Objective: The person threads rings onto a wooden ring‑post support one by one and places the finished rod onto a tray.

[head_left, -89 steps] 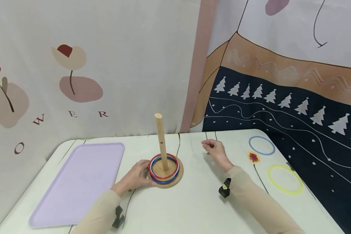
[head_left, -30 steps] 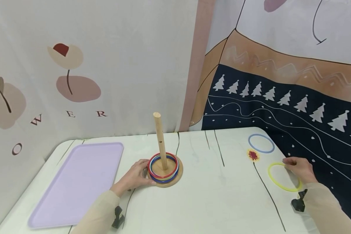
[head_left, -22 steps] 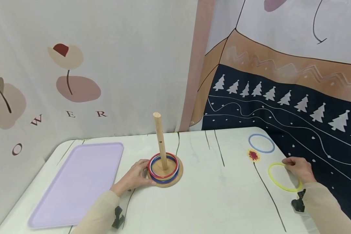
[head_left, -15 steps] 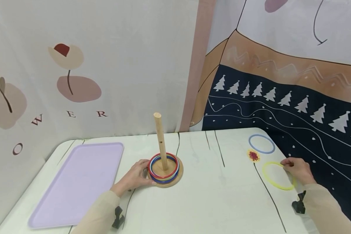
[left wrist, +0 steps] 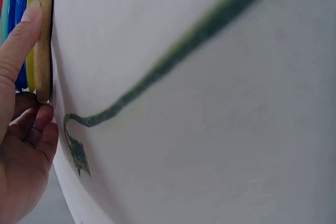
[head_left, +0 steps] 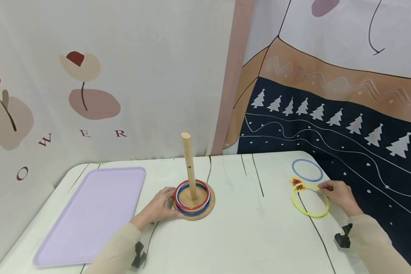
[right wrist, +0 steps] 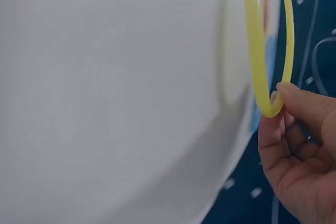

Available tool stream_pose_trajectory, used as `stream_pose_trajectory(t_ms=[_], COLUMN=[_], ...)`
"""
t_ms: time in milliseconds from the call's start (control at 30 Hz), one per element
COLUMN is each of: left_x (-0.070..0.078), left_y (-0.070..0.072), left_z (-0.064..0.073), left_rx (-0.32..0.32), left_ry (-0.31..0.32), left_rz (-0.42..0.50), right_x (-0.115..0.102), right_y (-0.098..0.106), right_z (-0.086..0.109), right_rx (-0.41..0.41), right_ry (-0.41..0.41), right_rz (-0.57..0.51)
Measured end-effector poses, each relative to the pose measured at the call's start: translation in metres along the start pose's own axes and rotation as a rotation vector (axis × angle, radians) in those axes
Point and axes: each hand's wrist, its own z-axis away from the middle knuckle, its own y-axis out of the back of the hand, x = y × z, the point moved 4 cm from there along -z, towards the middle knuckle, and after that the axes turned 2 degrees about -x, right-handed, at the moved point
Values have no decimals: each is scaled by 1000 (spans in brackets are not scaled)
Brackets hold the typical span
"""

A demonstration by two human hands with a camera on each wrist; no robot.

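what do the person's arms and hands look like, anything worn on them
Both arms are in long beige sleeves reaching the wrists. A small black device is strapped under each wrist. The left hand and right hand are bare: no gloves, and no rings or watch visible.

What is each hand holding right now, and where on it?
The right hand pinches the thin yellow plastic ring at its rim. The left hand rests against the round wooden base, gripping nothing.

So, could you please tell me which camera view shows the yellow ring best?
The head view: the whole yellow ring shows there, pinched at its rim by the right hand. The right wrist view shows only a close arc of it at the fingertips. The left wrist view does not show it.
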Motion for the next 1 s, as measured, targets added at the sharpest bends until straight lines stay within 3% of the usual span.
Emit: stream_pose_trajectory(t_ms=[200,300,433,500,600,667,800,1000], left_x=[0,0,0,0,0,0,1,1], left_y=[0,0,0,0,0,0,0,1], left_z=[0,0,0,0,1,1,1,1], left_rx=[1,2,10,13,9,7,12,6], left_ry=[11,7,-4,-10,-6,-4,-6,2], left_rz=[-2,-9,-24,-29,-25,-24,-21,-16], right_x=[29,24,-35,-83,-148,-187,-232,-280], right_y=[-30,-40,-28,-14,3,13,16,11], right_z=[-58,-82,-80,-65,-41,-27,-21,-19], right_rx=[102,121,73,38,51,54,49,-3], right_ry=[80,131,202,218,254,242,279,375], right_rz=[-60,-161,-417,-501,-540,-502,-548,-625])
